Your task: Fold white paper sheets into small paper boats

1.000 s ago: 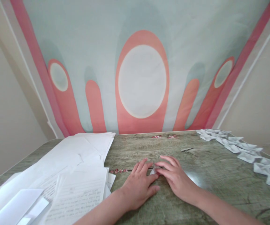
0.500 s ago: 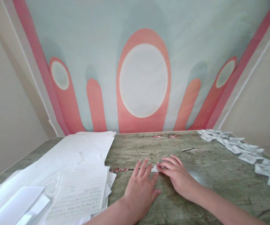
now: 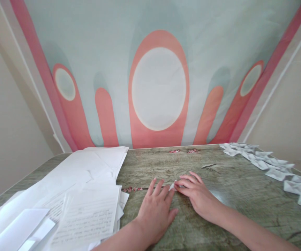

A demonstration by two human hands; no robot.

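Observation:
Between my hands on the wood-patterned table lies a small white piece of folded paper (image 3: 172,185), mostly covered by fingers. My right hand (image 3: 198,195) holds its right side, thumb and fingertips brought together on it. My left hand (image 3: 155,211) rests palm down on the left, fingers stretched and apart, with the index fingertip at the paper's left edge. The underside of the paper and its exact folds are hidden.
Loose white sheets (image 3: 87,164) spread over the table's left side, with a stack of handwritten pages (image 3: 87,216) and folded strips (image 3: 19,226) in front. Several folded paper boats (image 3: 278,174) line the right edge. A patterned backdrop (image 3: 160,137) stands behind the table (image 3: 150,167).
The folded paper has turned or lifted slightly and looks narrower between the fingers. My left index finger has shifted a little closer in; my right hand keeps nearly the same place.

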